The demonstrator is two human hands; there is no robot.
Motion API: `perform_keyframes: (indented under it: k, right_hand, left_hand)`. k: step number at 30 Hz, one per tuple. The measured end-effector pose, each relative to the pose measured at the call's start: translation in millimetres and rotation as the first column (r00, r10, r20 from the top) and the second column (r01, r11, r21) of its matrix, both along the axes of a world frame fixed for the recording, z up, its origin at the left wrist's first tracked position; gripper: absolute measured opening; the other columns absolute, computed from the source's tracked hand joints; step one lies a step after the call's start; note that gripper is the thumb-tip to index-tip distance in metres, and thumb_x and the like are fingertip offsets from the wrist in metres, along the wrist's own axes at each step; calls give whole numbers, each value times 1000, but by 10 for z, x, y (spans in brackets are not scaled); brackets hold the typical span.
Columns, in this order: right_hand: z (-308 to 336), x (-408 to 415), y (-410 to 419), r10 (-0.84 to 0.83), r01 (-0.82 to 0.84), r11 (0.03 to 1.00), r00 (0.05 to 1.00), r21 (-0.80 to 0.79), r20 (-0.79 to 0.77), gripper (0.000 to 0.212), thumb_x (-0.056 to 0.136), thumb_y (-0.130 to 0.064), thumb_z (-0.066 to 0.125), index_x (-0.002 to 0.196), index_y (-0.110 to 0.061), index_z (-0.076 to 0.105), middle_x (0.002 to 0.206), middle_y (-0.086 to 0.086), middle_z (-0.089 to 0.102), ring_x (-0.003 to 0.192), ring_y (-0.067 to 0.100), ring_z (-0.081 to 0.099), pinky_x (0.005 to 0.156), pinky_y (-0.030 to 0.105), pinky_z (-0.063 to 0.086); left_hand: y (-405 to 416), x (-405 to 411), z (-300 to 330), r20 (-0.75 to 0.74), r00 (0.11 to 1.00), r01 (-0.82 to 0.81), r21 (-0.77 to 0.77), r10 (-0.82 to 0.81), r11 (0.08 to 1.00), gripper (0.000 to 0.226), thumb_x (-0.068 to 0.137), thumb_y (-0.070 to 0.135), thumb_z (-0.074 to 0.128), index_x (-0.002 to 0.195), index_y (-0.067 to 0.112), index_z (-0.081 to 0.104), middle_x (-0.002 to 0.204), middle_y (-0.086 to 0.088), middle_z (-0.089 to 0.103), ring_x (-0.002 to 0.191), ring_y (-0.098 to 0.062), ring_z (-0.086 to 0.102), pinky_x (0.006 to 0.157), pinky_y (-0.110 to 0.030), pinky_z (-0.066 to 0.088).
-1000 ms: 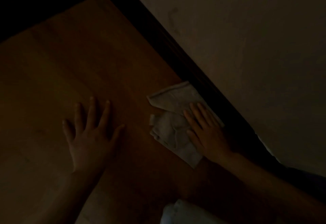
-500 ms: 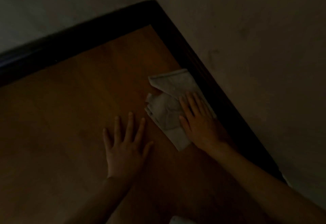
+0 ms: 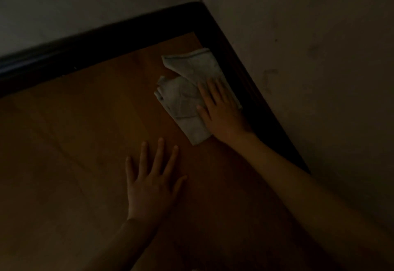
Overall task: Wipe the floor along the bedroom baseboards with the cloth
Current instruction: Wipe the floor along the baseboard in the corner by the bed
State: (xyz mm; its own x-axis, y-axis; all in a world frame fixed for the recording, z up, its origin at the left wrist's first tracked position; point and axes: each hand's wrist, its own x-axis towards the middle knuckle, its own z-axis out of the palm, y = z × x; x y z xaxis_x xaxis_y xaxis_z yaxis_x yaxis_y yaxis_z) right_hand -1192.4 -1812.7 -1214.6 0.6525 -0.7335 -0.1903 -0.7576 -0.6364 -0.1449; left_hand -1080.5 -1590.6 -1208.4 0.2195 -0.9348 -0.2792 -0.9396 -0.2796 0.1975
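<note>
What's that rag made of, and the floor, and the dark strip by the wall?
Rag: soft woven cloth, it folds and creases. Floor: looks like smooth brown wood or laminate, faint plank lines. Dark strip: maybe glossy painted wood; too dim to be sure.

Head view: close, downward, facing floor (image 3: 85,142) corner.

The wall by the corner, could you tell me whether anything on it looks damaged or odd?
Yes: the right-hand wall has dark scuff marks above the baseboard, near the cloth. The dim light hides what they are.
</note>
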Motion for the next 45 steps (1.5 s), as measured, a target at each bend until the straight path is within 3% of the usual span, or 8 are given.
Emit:
perform_keyframes:
  k: [5, 14, 20, 23, 27, 31, 39, 45]
  right_hand:
    - [-34, -362, 424, -91, 91, 996, 996, -9, 21, 59, 101, -45, 23, 153, -17, 17, 160, 10, 18, 148, 27, 11, 119, 38, 7]
    - [13, 685, -604, 10, -9, 995, 1000, 101, -8, 60, 104, -42, 25, 155, -18, 5, 162, 11, 3, 149, 28, -2, 121, 42, 1]
    - [18, 1, 85, -31, 31, 999, 1000, -5, -1, 63, 100, -50, 12, 155, -18, 6, 162, 11, 6, 149, 26, 1, 119, 38, 3]
    - [35, -107, 99, -51, 50, 996, 999, 68, 17, 66, 98, -53, 15, 155, -19, 8, 162, 9, 6, 149, 24, 0, 119, 37, 1]
    - [25, 433, -494, -3, 1, 995, 1000, 99, 21, 63, 102, -45, 28, 155, -16, 8, 162, 12, 4, 149, 26, -1, 121, 39, 2]
    - [36, 948, -811, -3, 4, 990, 1000, 139, -9, 63, 103, -48, 22, 155, -19, 1, 162, 11, -4, 149, 27, -6, 120, 41, 0]
    - [-11, 175, 8, -23, 24, 1000, 1000, -8, 12, 64, 101, -49, 15, 154, -16, 5, 162, 12, 4, 149, 26, 1, 119, 38, -1]
    - [33, 773, -732, 21, -20, 994, 1000, 105, -8, 63, 103, -48, 18, 154, -17, -3, 162, 9, -5, 148, 25, -7, 120, 40, -3]
  left_hand:
    - [-1, -21, -9, -4, 1000, -12, -7, 12, 1000, 69, 90, 61, 28, 148, 24, 39, 156, -10, 30, 142, -42, 26, 104, -70, 24]
    - [7, -6, 10, -6, 1000, -8, 19, 8, 1000, 69, 91, 63, 27, 150, 28, 33, 157, -8, 28, 144, -39, 24, 104, -70, 27]
    - [5, -8, -4, -15, 1000, -20, 8, 20, 1000, 69, 91, 63, 27, 150, 28, 34, 158, -7, 28, 144, -39, 23, 105, -69, 26]
    - [-3, -1, -9, -3, 1000, -14, -1, 14, 1000, 69, 90, 62, 28, 149, 28, 36, 157, -7, 30, 143, -40, 25, 105, -69, 25]
    - [-5, 5, -14, -2, 1000, -5, 11, 5, 1000, 69, 90, 63, 27, 150, 29, 34, 157, -7, 29, 143, -39, 26, 105, -69, 26]
    - [6, 25, -17, 9, 1000, 9, 23, -9, 1000, 70, 90, 65, 26, 150, 29, 33, 158, -7, 28, 143, -39, 24, 105, -68, 25]
    - [0, 19, -35, -3, 1000, 11, -12, -11, 1000, 70, 90, 64, 28, 150, 29, 35, 158, -6, 26, 144, -39, 22, 106, -69, 23]
    - [-1, 18, -17, -2, 1000, 23, -6, -23, 1000, 70, 90, 64, 26, 150, 29, 32, 158, -7, 27, 144, -40, 23, 105, -69, 25]
